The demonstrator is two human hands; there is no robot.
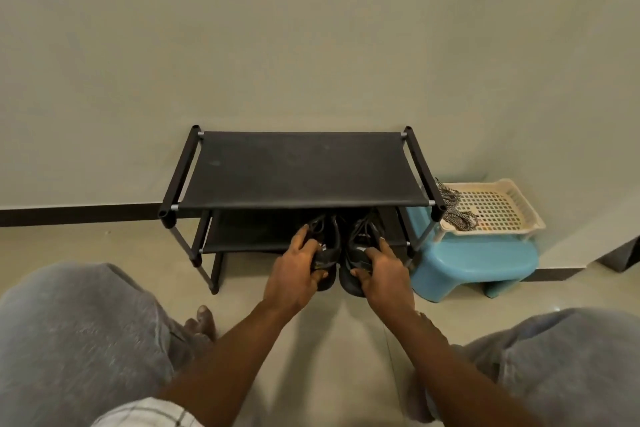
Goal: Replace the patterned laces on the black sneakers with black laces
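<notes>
While you face the wall (pixel 311 28), your left knee (pixel 79 329) fills the lower left corner, with bare toes (pixel 203 317) on the floor (pixel 322 340) just beside it. Next comes the rack (pixel 304 166), black, two shelves, set against the wall, top shelf bare. Your left hand (pixel 294 269) is clamped on the left sneaker (pixel 329 250), fingers curled over its upper and thumb under the near end. Both sneakers sit side by side on the lower shelf, touching or nearly so, near ends sticking out past the shelf's front edge toward you. Lacing on them looks dark; detail too murky to call. Your right hand (pixel 384 272) is clamped on the right sneaker (pixel 353 250) the same way, index finger stretched along its outer side, thumb on the near end. Right of the rack stands a blue stool (pixel 474 263), close to the rack's leg. On the stool sits a cream basket (pixel 519 204). Patterned laces (pixel 453 210) lie bunched in its left end, one bit hanging over the left rim. Your right knee (pixel 561 357) closes off the lower right.
</notes>
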